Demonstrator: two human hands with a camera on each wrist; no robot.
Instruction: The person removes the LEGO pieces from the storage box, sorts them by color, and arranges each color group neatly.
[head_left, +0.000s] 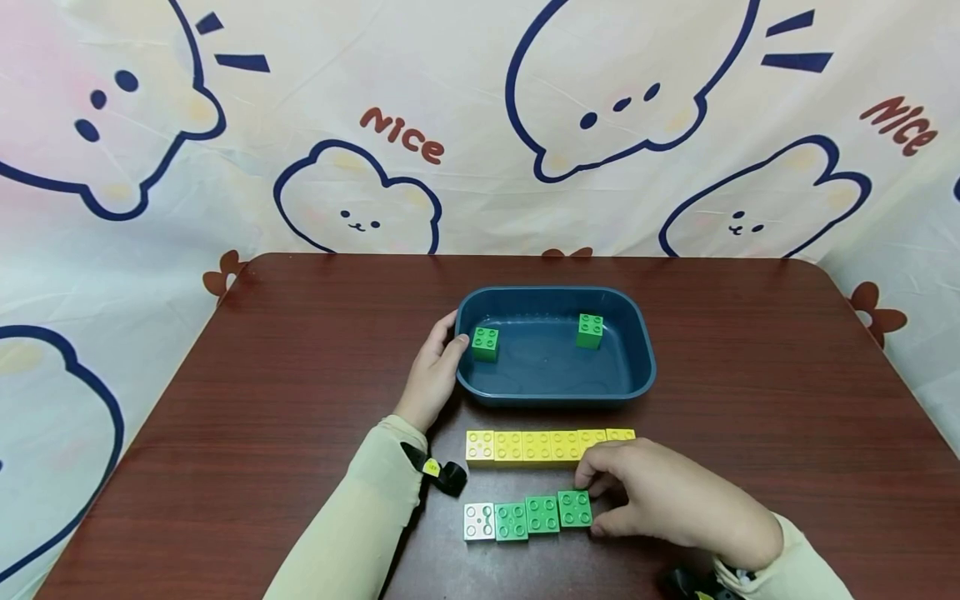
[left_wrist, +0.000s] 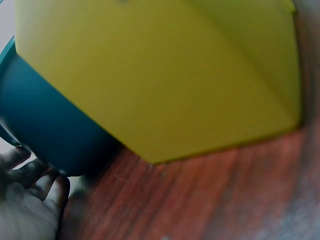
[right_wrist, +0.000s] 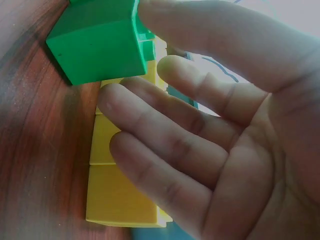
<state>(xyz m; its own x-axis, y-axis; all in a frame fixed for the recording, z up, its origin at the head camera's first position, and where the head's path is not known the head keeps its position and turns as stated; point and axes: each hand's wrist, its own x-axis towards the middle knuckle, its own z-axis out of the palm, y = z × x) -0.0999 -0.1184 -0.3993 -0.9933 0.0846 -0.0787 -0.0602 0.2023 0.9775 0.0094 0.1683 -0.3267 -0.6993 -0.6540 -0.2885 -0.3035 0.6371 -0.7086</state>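
Note:
My left hand (head_left: pixel 431 375) grips the left end of the blue tray (head_left: pixel 555 400), its thumb at the rim; in the left wrist view its fingers (left_wrist: pixel 42 185) lie against the tray's outer wall. Inside the tray stand two green toy bricks, one (head_left: pixel 485 344) by the left wall, another (head_left: pixel 589 331) right of centre. My right hand (head_left: pixel 652 496) has its thumb and index finger at the rightmost green brick (head_left: pixel 574 509) of a short row. In the right wrist view the thumb tip overlaps that brick's (right_wrist: pixel 100 50) edge, and the other fingers are spread loosely.
A straight row of yellow bricks (head_left: pixel 536 447) lies between the tray and the green row (head_left: pixel 512 522), whose left brick looks pale from glare. The brown table (head_left: pixel 300 417) meets a printed cloth (head_left: pixel 480 208) at its back. A blurred yellow surface (left_wrist: pixel 165 80) fills much of the left wrist view.

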